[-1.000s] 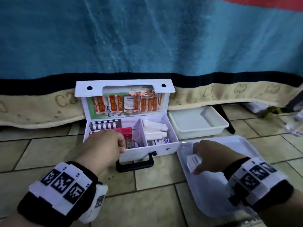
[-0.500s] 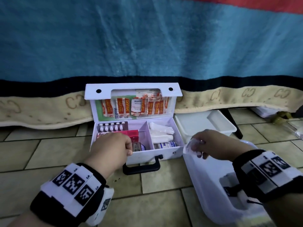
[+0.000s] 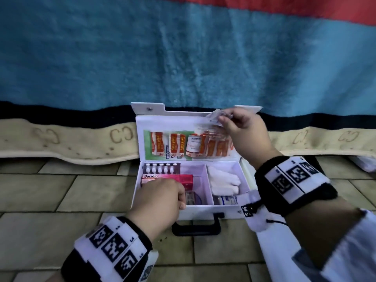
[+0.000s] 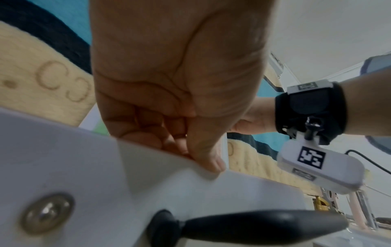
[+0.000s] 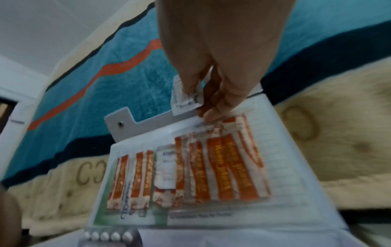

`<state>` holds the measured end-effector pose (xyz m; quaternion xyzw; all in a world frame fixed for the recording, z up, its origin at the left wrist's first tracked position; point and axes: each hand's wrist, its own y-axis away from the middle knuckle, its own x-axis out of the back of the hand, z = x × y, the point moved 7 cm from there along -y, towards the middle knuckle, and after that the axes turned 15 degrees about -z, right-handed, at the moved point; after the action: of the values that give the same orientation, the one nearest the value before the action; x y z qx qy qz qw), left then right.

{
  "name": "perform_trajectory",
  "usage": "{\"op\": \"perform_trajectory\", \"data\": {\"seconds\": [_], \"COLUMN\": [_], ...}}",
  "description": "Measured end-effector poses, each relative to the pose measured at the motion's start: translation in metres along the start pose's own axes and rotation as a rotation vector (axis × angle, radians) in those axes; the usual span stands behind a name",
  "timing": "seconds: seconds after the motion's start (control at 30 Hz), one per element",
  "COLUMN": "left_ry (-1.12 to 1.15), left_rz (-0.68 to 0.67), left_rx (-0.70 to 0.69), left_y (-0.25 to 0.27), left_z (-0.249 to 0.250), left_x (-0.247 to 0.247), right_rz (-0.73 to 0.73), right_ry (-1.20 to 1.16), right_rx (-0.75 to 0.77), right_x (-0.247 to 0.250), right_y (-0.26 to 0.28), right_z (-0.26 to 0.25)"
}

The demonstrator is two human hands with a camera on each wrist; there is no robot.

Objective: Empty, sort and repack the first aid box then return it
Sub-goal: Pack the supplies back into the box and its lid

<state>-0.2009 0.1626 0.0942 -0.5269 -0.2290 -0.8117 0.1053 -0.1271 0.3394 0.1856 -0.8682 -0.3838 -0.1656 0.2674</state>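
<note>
The white first aid box [image 3: 203, 209] lies open on the tiled floor, its lid [image 3: 146, 127] upright. Orange plasters [image 3: 177, 145] sit in the lid's clear pocket [image 5: 222, 167]. Inside lie a blister strip [image 3: 160, 167], a pink Bacidin carton [image 3: 183, 178] and white gloves [image 3: 223, 180]. My left hand [image 3: 179, 198] grips the box's front wall, fingers curled inside and thumb [image 4: 209, 160] on the rim, above the black handle [image 4: 253, 225]. My right hand [image 3: 220, 120] pinches a small white sachet [image 5: 182, 102] at the lid's top edge.
A white tray [image 3: 272, 261] lies on the floor at the lower right, under my right forearm. A blue blanket [image 3: 183, 58] with a beige border [image 3: 61, 143] hangs right behind the box. Bare tiles [image 3: 61, 190] stretch to the left.
My right hand has risen from the white tray at the right to the lid's top edge, with a small packet in its fingers. The left hand has stayed on the box's front wall.
</note>
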Motion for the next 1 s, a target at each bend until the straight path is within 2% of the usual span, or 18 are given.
{"op": "perform_trajectory", "data": {"seconds": [0.1,0.23,0.37,0.53,0.7,0.87,1.0], "left_ry": [0.015,0.016,0.024,0.036,0.040,0.031,0.030], "left_rz": [-0.004,-0.009,-0.011,-0.011,-0.017,-0.004,0.002], "left_rx": [-0.016,-0.013,-0.005,0.000,0.004,0.010,0.009], "left_y": [0.002,0.002,0.001,0.002,0.002,0.002,0.003], "left_z": [0.001,-0.001,-0.003,-0.002,-0.002,-0.003,-0.002], "left_x": [0.001,0.000,0.000,0.000,-0.001,-0.001,0.000], "right_rz": [-0.099,-0.250,-0.253,-0.336,-0.367,-0.333,-0.365], "right_ry": [0.058,0.299,0.373,0.452,0.344,0.425,0.586], "right_rx": [-0.006,0.024,0.033,0.059,0.034,0.181,0.256], "right_x": [-0.016,-0.029,-0.023,-0.022,-0.016,-0.003,0.000], "right_y": [-0.012,-0.017,-0.024,-0.025,-0.026,-0.017,-0.010], "right_z": [-0.006,-0.013,-0.017,-0.018,-0.013,-0.018,-0.012]}}
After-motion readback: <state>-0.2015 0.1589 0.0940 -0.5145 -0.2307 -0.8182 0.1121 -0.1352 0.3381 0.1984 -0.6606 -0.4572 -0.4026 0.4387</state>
